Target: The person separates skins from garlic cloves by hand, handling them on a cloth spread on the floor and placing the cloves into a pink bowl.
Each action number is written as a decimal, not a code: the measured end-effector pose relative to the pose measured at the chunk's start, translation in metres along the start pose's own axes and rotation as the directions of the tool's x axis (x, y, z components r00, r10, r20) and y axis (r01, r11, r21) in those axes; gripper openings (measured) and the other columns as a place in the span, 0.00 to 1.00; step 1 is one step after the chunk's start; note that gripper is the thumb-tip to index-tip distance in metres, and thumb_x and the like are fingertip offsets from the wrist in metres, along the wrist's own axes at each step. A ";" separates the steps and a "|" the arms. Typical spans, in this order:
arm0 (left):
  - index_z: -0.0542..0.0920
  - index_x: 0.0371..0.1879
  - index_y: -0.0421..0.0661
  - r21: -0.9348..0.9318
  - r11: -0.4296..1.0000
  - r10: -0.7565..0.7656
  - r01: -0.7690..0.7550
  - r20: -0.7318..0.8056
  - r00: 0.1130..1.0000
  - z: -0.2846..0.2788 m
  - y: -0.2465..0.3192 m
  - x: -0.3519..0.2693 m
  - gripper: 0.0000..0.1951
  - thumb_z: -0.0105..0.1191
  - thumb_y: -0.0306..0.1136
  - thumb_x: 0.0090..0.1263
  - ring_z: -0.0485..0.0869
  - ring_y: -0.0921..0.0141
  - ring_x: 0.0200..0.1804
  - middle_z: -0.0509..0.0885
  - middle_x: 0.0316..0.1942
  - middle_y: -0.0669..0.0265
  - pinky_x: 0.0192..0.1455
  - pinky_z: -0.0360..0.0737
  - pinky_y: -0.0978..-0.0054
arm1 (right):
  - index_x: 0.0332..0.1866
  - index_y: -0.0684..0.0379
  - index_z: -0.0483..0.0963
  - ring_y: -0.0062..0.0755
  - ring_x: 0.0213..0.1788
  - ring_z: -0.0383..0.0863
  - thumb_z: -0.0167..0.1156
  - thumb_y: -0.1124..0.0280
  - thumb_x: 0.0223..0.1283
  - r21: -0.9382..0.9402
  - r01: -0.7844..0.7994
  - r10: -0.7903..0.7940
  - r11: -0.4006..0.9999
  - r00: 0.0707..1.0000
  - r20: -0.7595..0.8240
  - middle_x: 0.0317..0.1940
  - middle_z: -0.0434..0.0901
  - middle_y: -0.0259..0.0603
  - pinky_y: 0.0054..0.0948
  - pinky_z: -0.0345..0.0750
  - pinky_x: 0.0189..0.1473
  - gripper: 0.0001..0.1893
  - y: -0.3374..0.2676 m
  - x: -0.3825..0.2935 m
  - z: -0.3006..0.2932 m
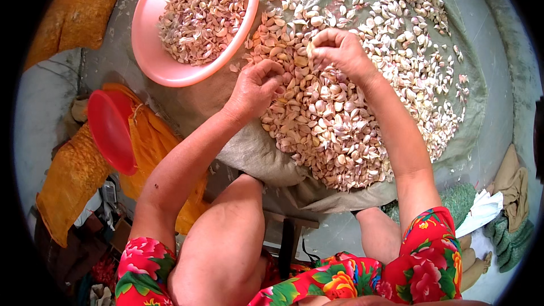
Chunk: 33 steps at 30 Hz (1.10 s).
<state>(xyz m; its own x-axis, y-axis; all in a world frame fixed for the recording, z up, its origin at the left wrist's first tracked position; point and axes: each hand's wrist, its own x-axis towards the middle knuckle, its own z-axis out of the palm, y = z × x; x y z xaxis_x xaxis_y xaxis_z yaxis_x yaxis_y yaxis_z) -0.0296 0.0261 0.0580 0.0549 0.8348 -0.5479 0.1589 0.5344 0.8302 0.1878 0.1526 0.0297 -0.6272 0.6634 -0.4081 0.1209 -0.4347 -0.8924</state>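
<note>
A broad pile of unpeeled garlic cloves [335,114] covers a woven plastic sheet [463,76] before me. Over the pile's left side is my left hand [256,87], its fingers curled; whether something sits between its fingertips cannot be made out. Farther right, my right hand [342,53] pinches a pale garlic clove [310,50] between thumb and fingers, just above the other cloves. At the upper left stands a pink plastic basin [148,42], which holds a heap of garlic cloves [204,19].
A red plastic basin [108,131] leans by orange mesh sacks [72,182] on the left. Another full orange sack [80,12] lies at the upper left. To the right are a green mesh sack [459,202] and brown cloth [512,191]. Part of a stool [293,221] shows between my legs.
</note>
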 end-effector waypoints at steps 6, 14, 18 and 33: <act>0.78 0.51 0.39 -0.031 0.998 -0.051 0.051 0.007 0.999 0.002 -0.006 -0.008 0.09 0.52 0.26 0.75 0.85 0.76 0.39 0.83 0.42 0.66 0.40 0.84 0.78 | 0.40 0.61 0.77 0.14 0.31 0.79 0.64 0.76 0.59 -0.088 -0.066 0.071 0.994 0.996 0.050 0.32 0.83 0.30 0.19 0.78 0.34 0.06 0.003 -0.014 0.033; 0.78 0.50 0.37 -0.153 0.980 -0.128 0.128 0.007 0.992 0.000 -0.013 -0.010 0.11 0.52 0.28 0.74 0.84 0.75 0.36 0.84 0.39 0.64 0.37 0.84 0.75 | 0.34 0.63 0.80 0.23 0.34 0.80 0.65 0.73 0.56 -0.539 0.155 -0.050 0.828 0.978 0.205 0.29 0.81 0.36 0.28 0.77 0.39 0.05 -0.003 -0.008 0.057; 0.78 0.52 0.37 0.015 0.991 -0.131 0.131 -0.012 0.991 -0.015 -0.021 -0.009 0.11 0.51 0.29 0.75 0.86 0.73 0.38 0.83 0.40 0.63 0.37 0.84 0.75 | 0.33 0.63 0.82 0.28 0.38 0.83 0.63 0.73 0.56 -0.678 0.197 -0.183 0.708 0.979 0.093 0.32 0.84 0.42 0.32 0.80 0.43 0.05 -0.001 0.022 0.034; 0.78 0.45 0.36 0.098 0.992 -0.077 0.083 -0.066 0.995 -0.030 -0.018 0.003 0.09 0.51 0.28 0.72 0.84 0.72 0.36 0.82 0.36 0.62 0.43 0.82 0.72 | 0.49 0.46 0.83 0.35 0.55 0.81 0.59 0.67 0.62 -0.977 0.118 -0.677 0.178 0.735 -0.035 0.54 0.83 0.35 0.35 0.78 0.62 0.12 -0.021 0.171 -0.016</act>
<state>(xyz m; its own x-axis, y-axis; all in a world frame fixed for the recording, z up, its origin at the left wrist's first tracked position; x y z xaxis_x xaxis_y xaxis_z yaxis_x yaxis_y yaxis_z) -0.0619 0.0226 0.0448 -0.0230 0.7981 -0.6021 0.2589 0.5864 0.7675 0.0903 0.2852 -0.0251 -0.5165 0.8031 0.2971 0.6993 0.5958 -0.3949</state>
